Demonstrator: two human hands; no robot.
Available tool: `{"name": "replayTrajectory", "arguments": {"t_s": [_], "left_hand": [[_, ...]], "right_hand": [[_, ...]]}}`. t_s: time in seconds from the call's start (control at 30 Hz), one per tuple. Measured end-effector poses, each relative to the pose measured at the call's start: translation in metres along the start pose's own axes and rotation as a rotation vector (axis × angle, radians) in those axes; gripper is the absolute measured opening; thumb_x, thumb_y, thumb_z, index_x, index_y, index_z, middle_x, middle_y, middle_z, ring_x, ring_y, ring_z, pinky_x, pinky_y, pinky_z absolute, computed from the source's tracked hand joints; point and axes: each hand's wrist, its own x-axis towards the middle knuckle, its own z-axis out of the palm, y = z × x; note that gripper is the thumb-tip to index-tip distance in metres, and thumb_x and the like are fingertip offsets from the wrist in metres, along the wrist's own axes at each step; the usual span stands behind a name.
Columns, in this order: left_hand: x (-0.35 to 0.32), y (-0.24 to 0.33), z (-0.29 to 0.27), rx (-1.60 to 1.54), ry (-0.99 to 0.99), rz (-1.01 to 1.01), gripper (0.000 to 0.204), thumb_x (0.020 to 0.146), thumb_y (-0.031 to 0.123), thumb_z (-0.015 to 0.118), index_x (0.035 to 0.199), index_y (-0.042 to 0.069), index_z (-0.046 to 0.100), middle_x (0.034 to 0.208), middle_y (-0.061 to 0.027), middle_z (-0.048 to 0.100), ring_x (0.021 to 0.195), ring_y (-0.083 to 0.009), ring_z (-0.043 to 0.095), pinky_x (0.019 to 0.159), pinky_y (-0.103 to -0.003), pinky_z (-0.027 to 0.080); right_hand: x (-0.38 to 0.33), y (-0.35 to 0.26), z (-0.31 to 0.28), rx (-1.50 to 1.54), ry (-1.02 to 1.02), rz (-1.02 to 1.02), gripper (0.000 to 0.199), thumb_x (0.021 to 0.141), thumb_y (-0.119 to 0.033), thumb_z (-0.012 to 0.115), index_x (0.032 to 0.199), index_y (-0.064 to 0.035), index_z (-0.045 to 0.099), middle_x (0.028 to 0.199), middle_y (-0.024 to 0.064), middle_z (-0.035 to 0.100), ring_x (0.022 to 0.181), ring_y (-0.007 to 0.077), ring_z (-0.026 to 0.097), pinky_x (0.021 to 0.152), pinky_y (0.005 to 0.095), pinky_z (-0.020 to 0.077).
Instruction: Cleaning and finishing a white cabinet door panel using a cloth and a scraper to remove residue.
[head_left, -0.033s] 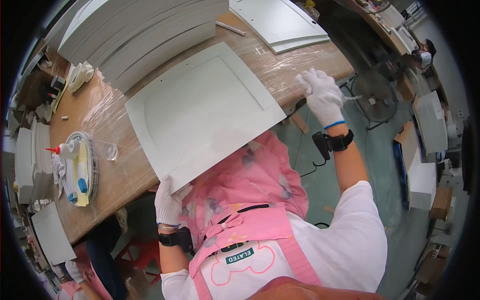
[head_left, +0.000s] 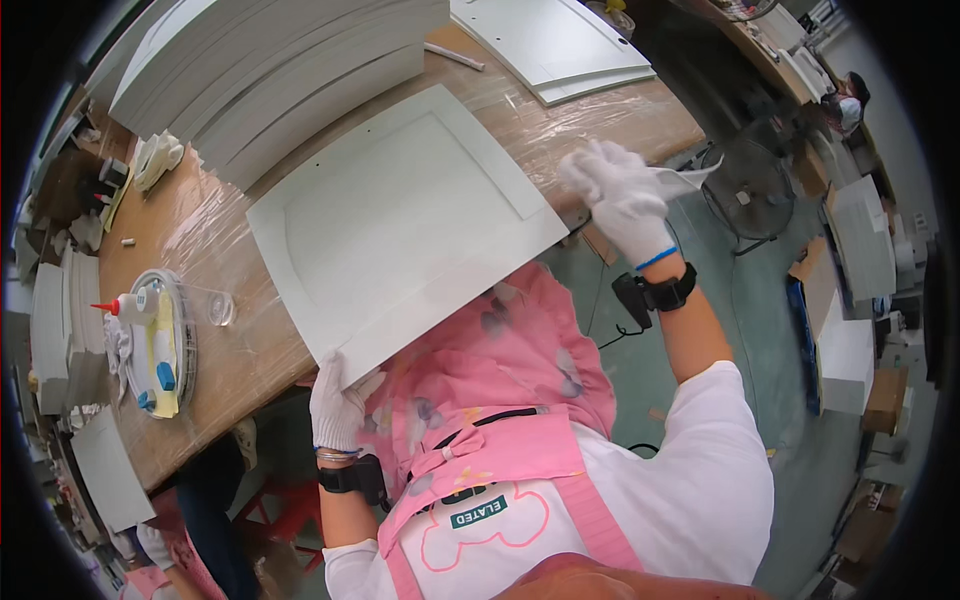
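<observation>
A white panel (head_left: 400,220) with a recessed centre and two small dark holes near its far edge lies slanted across the table, its near edge reaching over my pink apron (head_left: 490,350). My left hand (head_left: 338,405), in a white knit glove, grips its near left corner, thumb on top and the other fingers hidden underneath. Beside the panel's right corner, my gloved right hand (head_left: 620,195) is raised with its fingers curled and slightly blurred. A thin white cloth-like piece (head_left: 688,181) sticks out of that hand to the right.
A tall stack of white panels (head_left: 270,90) stands behind, with more flat panels (head_left: 555,45) at the far right. Left lies a round tray (head_left: 190,335) with a red-tipped bottle (head_left: 135,306), beside a clear cup (head_left: 221,308). A floor fan (head_left: 745,195) stands right.
My right hand has moved left, closer to the panel's right corner, and more of the white piece shows trailing from it. My left hand keeps its hold on the panel.
</observation>
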Motion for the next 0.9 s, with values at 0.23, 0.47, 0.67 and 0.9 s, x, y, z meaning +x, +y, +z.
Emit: {"name": "replayTrajectory", "arguments": {"t_s": [0.23,0.47,0.67,0.9], "left_hand": [[-0.002,0.009,0.021,-0.120,-0.050,-0.074,0.039,0.103,0.024,0.053,0.133,0.001,0.050,0.123,-0.0208,0.063,0.102,-0.0382,0.068,0.077,-0.054,0.063],[-0.010,0.015,0.015,-0.048,0.080,0.039,0.036,0.103,0.027,0.054,0.127,0.000,0.053,0.111,-0.0218,0.068,0.088,-0.0351,0.073,0.067,-0.047,0.066],[-0.002,0.061,-0.039,0.550,0.284,0.189,0.041,0.100,0.028,0.061,0.128,-0.001,0.053,0.105,-0.0166,0.068,0.073,-0.0229,0.069,0.057,-0.034,0.060],[0.051,0.178,-0.014,0.810,0.532,0.993,0.095,0.091,0.033,0.075,0.157,0.003,0.014,0.150,-0.0239,0.041,0.134,-0.0295,0.048,0.109,-0.037,0.042]], "right_hand": [[-0.037,-0.042,0.059,0.388,0.128,-0.344,0.028,0.071,-0.019,0.068,0.099,-0.0142,0.069,0.104,0.0105,0.066,0.099,0.0292,0.065,0.086,0.0423,0.0536],[-0.047,0.071,0.054,0.787,-0.379,0.684,0.033,0.095,-0.023,0.057,0.122,-0.0050,0.066,0.117,0.0070,0.069,0.103,0.0233,0.064,0.089,0.0278,0.0494],[-0.114,0.051,0.062,1.170,-0.835,0.569,0.055,0.107,-0.044,0.040,0.105,0.0027,0.070,0.101,0.0144,0.072,0.095,0.0217,0.066,0.088,0.0340,0.0505],[-0.084,-0.034,0.076,1.543,-0.842,0.323,0.046,0.105,-0.034,0.044,0.123,0.0041,0.062,0.119,0.0125,0.066,0.103,0.0186,0.063,0.093,0.0318,0.0501]]}}
